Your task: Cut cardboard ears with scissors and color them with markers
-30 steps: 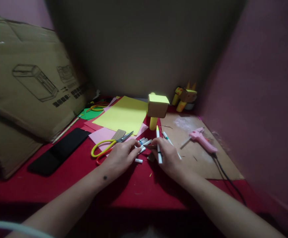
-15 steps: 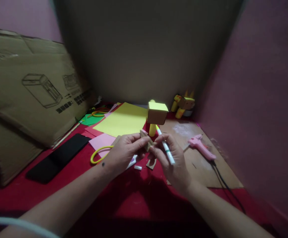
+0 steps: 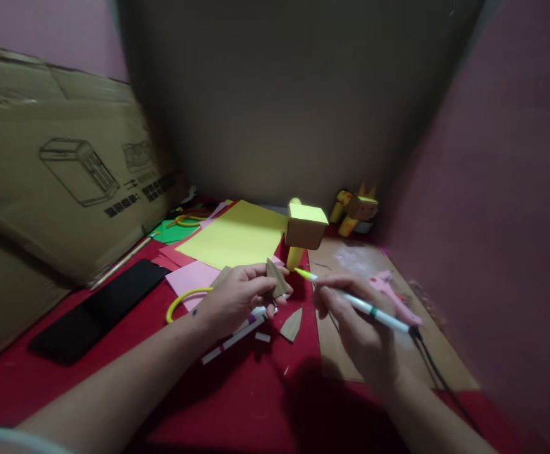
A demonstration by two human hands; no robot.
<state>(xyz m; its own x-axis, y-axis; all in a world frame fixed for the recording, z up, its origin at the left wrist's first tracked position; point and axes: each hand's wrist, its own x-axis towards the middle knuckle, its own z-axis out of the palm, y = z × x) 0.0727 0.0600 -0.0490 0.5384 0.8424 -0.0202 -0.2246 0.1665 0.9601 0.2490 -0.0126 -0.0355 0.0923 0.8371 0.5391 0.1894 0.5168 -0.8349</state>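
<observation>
My left hand [image 3: 244, 296] pinches a small pointed piece of brown cardboard [image 3: 275, 279] between thumb and fingers. A white marker with a yellow tip [image 3: 374, 312] is gripped in my right hand [image 3: 362, 328], its tip directed left, near the held piece but apart from it. On the red cloth below lies a second pointed cardboard piece [image 3: 292, 325], with a small white cap [image 3: 262, 337] beside it. Behind my hands stands a cardboard figure with a boxy head [image 3: 306, 233], yellow on top, on a yellow leg.
Yellow paper [image 3: 239, 233] and pink paper [image 3: 192, 280] lie behind my left hand. A black phone [image 3: 99, 312] is at left, before a large carton [image 3: 67, 170]. A pink glue gun [image 3: 393, 296] rests on a cardboard sheet [image 3: 339, 353]; another figure [image 3: 362, 208] stands behind.
My right hand has moved right, away from the cardboard piece, and the marker now lies flatter, its tip pointing left. The second pointed piece on the cloth shows more fully.
</observation>
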